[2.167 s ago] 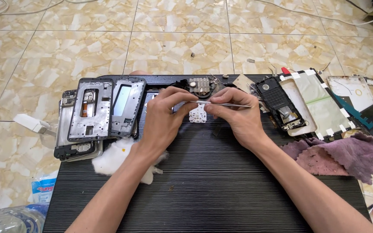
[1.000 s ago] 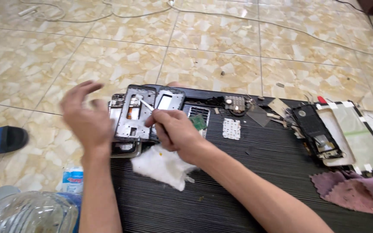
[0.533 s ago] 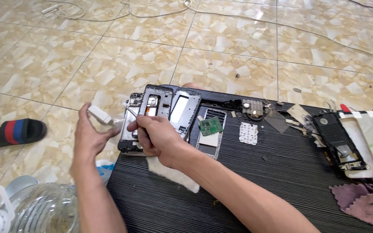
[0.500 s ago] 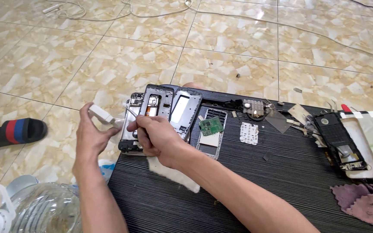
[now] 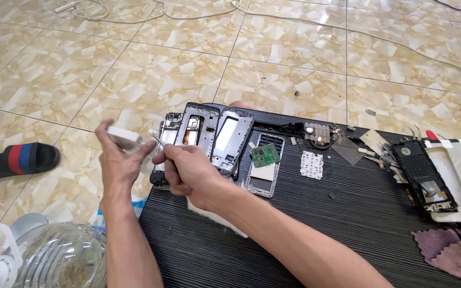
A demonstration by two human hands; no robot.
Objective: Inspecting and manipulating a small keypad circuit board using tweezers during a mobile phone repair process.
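Both hands meet just off the left edge of the black ribbed mat (image 5: 305, 229), above the tiled floor (image 5: 150, 74). The left hand (image 5: 117, 160) is closed around a small white block (image 5: 124, 138), pinched between thumb and fingers and raised above the floor. The right hand (image 5: 188, 172) is curled into a grip on thin metal tweezers (image 5: 157, 139), whose tips point at the white block and sit just beside it; whether they touch it I cannot tell.

On the mat's far left corner lie opened phone frames (image 5: 217, 133), side by side and overlapping, with a silver frame carrying a small green circuit board (image 5: 264, 155) next to them. A white keypad sheet (image 5: 311, 164) lies further right, and another stripped phone body (image 5: 423, 175) rests near the mat's right edge, by a purple cloth (image 5: 452, 253). A white tissue (image 5: 214, 217) shows under the right forearm. On the floor to the left sit a striped sandal (image 5: 20, 160) and a clear plastic jug (image 5: 54, 258).
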